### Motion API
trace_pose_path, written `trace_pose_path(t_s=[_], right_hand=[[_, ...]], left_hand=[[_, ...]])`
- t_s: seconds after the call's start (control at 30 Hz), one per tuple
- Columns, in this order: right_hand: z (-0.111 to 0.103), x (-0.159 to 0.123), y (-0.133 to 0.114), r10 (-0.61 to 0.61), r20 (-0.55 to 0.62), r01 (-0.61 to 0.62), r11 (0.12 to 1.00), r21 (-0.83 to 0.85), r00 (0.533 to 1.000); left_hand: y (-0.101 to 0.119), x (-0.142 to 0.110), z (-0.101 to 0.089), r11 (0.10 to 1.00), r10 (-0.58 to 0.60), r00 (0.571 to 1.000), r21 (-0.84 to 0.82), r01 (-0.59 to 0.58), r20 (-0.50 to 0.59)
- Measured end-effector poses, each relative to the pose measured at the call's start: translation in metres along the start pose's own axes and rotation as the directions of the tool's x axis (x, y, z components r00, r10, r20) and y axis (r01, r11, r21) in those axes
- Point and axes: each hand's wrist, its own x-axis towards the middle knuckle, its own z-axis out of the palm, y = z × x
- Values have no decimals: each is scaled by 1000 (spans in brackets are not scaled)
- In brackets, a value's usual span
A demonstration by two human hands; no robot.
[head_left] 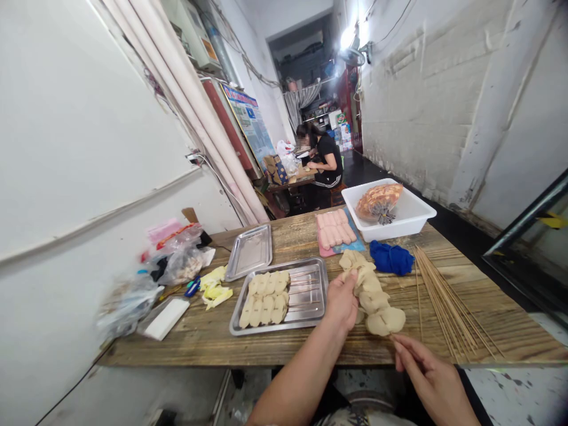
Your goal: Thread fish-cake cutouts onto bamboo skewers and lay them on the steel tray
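Note:
Beige, flat, rounded food slices (375, 299) form a row over the table's front right part. My left hand (344, 300) is closed on the left side of this row, its thumb on top. At the row's near end my right hand (419, 361) pinches a thin wooden skewer, most of it hidden by the slices and fingers. To the left, a metal tray (306, 319) holds two rows of similar skewered slices (265, 299), their sticks pointing right. Loose bamboo skewers (444, 305) lie fanned out to the right of my hands.
Behind my hands are pink sausages (335, 228), a blue cloth (391, 257) and a white tub (390, 231) with a bagged reddish food. A second metal tray (249, 251), yellow wrappers (216, 287) and plastic bags (181, 263) lie left. A person (326, 157) sits at a farther table.

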Motion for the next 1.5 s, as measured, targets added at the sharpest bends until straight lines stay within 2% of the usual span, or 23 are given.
trace_pose_path(t_s=[0.23,0.57,0.77,1.07,1.33,1.5], right_hand=[[-2,2,2,-6,10,6,1000,6,1000],[-1,3,4,0,-17,0,1000,18,1000],[-1,2,4,-19,-31,19,1000,12,999],[-2,-1,6,-41,-33,40,999,-26,999],[-1,1,1,-51,-33,49,998,-42,998],[-1,3,-1,-63,-19,62,997,-38,998]], left_hand=[[10,-2,0,1000,1,999,-20,0,51],[13,-2,-11,988,-146,989,54,146,7],[13,-4,-10,995,-103,994,7,103,28],[13,-5,-8,993,-116,993,13,116,7],[11,-7,-12,998,-54,992,-8,55,110],[15,-10,-11,998,-56,994,-13,57,99]])
